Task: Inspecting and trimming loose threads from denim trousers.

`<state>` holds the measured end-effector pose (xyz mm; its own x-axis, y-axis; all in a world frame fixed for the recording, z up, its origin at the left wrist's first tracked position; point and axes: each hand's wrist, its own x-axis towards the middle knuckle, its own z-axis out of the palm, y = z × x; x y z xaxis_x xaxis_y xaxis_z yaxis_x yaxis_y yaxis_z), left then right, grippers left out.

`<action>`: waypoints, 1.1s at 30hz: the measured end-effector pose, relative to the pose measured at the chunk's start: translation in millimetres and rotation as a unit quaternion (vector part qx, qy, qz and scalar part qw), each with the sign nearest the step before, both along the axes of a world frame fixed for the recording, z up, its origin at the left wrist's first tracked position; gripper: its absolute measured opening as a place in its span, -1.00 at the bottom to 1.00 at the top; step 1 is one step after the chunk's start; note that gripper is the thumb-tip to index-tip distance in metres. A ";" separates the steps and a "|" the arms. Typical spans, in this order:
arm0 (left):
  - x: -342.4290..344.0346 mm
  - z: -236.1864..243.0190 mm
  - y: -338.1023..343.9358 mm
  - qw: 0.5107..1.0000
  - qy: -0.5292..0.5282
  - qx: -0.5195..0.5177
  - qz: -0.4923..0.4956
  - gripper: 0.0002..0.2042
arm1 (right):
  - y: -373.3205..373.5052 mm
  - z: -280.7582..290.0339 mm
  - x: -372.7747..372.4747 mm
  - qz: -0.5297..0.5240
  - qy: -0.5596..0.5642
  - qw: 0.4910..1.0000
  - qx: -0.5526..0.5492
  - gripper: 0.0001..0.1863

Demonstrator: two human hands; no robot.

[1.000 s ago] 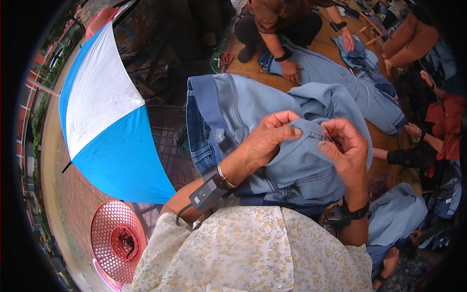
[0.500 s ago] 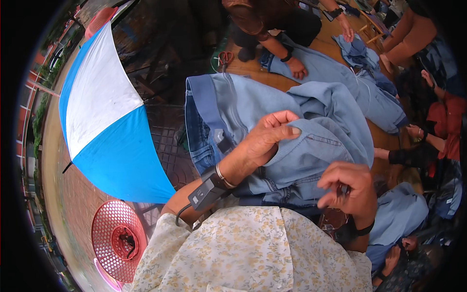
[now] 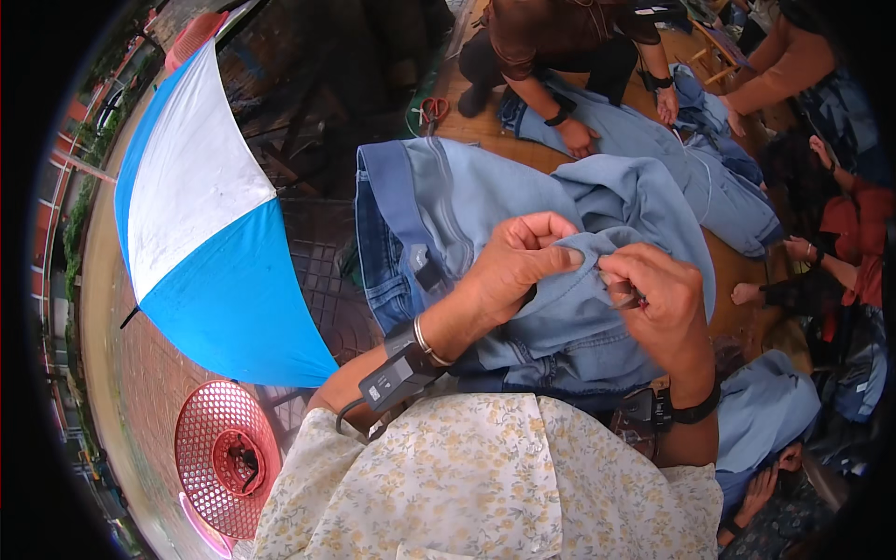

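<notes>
A pair of light blue denim jeans [image 3: 504, 182] with a darker waistband lies bunched in front of me, apparently inside out. My left hand [image 3: 518, 266] pinches a fold of the denim between thumb and forefinger. Close beside it, my right hand [image 3: 658, 289] is closed with its fingertips at the same fold, by a stitched seam. In its palm shows a small dark tool [image 3: 630, 299] with a metallic glint, mostly hidden by the fingers; its kind is unclear.
A blue and white umbrella [image 3: 210, 252] stands open at left, above a red perforated basket [image 3: 224, 457]. Ahead, another person's hand [image 3: 579, 138] rests on more denim [image 3: 644, 140] near red-handled scissors [image 3: 433, 112]. Several people sit along the right, with denim [image 3: 765, 406] beside my right arm.
My right hand has moved up and left to the fold, its fingers closing there. My left hand keeps its pinch. The person ahead has shifted right, and one hand has lowered to the denim.
</notes>
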<state>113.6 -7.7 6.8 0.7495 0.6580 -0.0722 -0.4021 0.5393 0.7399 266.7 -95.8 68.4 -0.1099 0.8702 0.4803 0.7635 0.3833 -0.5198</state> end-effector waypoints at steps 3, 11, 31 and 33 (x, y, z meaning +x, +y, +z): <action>0.4 3.2 -4.8 0.999 0.017 0.035 0.013 -0.88 | 1.0 10.7 3.4 0.027 -0.039 0.998 -0.042 -0.76; 1.5 2.8 -4.0 0.999 0.026 0.021 0.007 -0.88 | 7.2 3.7 3.0 0.036 -0.102 0.994 -0.014 -0.83; -1.6 -3.2 0.3 0.998 -0.009 -0.067 -0.020 -0.87 | 5.7 -5.5 0.4 0.010 -0.053 0.997 0.051 -0.81; -3.1 -3.6 1.3 0.998 -0.002 -0.065 -0.023 -0.87 | 7.9 -10.0 0.5 0.001 0.007 1.000 0.009 -0.82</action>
<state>110.5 -6.4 3.2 0.7794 0.6078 -0.1521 -0.3773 0.6492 0.6604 267.2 -87.9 58.5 -0.1051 0.8613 0.4972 0.7551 0.3944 -0.5236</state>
